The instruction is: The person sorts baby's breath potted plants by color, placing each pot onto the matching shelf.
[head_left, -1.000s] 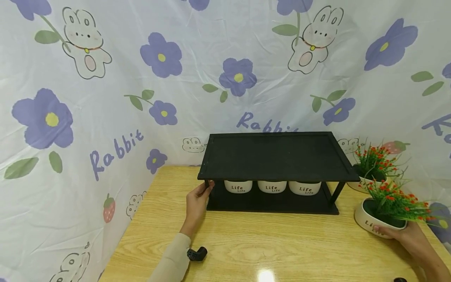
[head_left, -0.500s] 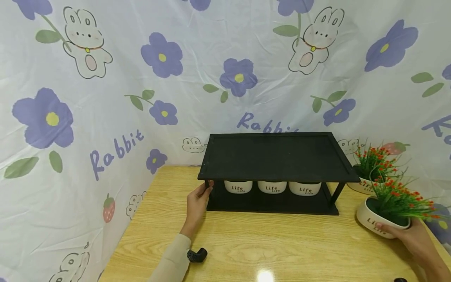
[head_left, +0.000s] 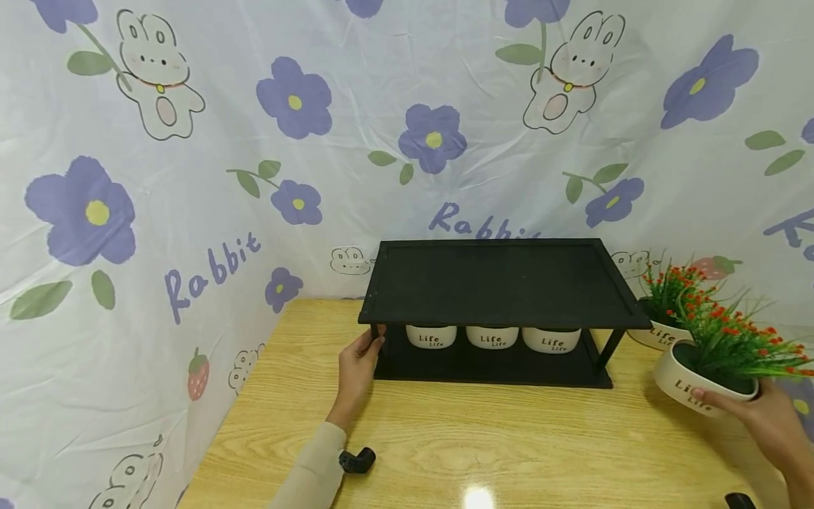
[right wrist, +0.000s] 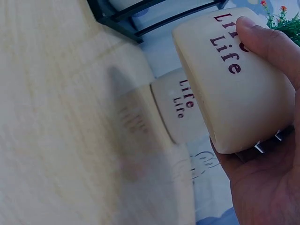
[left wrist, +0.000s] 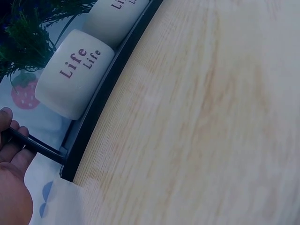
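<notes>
While the fingers of my right hand (head_left: pixel 771 416) grasp an oval white planter (head_left: pixel 674 385), thumb laid across its "Life" lettering, the fingers of my left hand (head_left: pixel 356 364) curl round a slim black post (left wrist: pixel 44 149) at the front left corner of a two-tier shelf (head_left: pixel 502 283). The grasped planter hangs tilted above the worktop (head_left: pixel 445 438), near its right edge, its red-flowered plant (head_left: pixel 731 329) leaning to the right.

I judge this to be a steadying step: one hand braces the shelf while the other holds the planter aloft. The next move seems to call for levelling the planter and giving room to the shelf's right end and to a second planter (head_left: pixel 661 336) toward the worktop's back right corner.

Along the worktop's back edge, the shelf's lower level carries three more white planters (head_left: pixel 492 337) in a row, their upper parts hidden from above. The worktop is yellow, grained wood, glossy, with a bright glare near the front. Beyond hangs a wrinkled white cloth (head_left: pixel 356 56) printed with purple flowers, rabbits and the word "Rabbit".
</notes>
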A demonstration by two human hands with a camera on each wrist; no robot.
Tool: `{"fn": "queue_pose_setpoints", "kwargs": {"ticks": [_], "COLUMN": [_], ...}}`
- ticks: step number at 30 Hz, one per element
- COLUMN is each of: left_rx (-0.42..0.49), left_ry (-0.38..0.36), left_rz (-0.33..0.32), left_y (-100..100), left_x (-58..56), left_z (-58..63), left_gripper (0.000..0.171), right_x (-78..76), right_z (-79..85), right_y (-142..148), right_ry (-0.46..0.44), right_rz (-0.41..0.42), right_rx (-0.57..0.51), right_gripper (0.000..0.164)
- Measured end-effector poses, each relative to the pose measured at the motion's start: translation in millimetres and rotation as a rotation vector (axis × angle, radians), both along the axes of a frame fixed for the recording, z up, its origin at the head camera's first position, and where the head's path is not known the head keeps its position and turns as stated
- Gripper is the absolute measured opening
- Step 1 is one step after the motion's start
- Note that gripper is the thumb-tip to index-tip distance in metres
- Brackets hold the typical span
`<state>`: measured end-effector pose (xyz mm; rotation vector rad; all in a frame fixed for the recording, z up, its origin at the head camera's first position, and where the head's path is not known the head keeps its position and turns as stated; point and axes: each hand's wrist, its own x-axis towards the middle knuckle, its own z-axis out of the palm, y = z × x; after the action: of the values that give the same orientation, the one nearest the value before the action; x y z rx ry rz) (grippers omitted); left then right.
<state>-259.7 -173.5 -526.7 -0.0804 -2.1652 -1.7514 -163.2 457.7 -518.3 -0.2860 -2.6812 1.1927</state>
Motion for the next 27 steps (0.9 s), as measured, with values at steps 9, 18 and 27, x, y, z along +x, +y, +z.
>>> {"fn": "queue_pose_setpoints", "kwargs": {"ticks": [9, 18, 27], "left_rx": [0.002, -0.010, -0.007], "left_ry": [-0.006, 0.000, 0.020], "left_rz": [-0.004, -0.007, -0.023], "left_y": [-0.2, -9.1, -10.7], "left_x": [-0.1, -15.0, -15.9], "left_z": [-1.5, -23.0, -25.4], "left_gripper": [0.031, 0.032, 0.031], "right_x": [0.1, -4.5, -7.0], "right_z": [14.7, 40.7, 59.8], "right_y": [-1.4, -5.1, -9.0], "right_ry": [0.092, 0.010, 0.028], "right_rz": [0.010, -0.073, -0.063], "right_rx": [-0.041, 0.052, 0.016], "right_gripper": [0.103, 0.105, 0.106]}}
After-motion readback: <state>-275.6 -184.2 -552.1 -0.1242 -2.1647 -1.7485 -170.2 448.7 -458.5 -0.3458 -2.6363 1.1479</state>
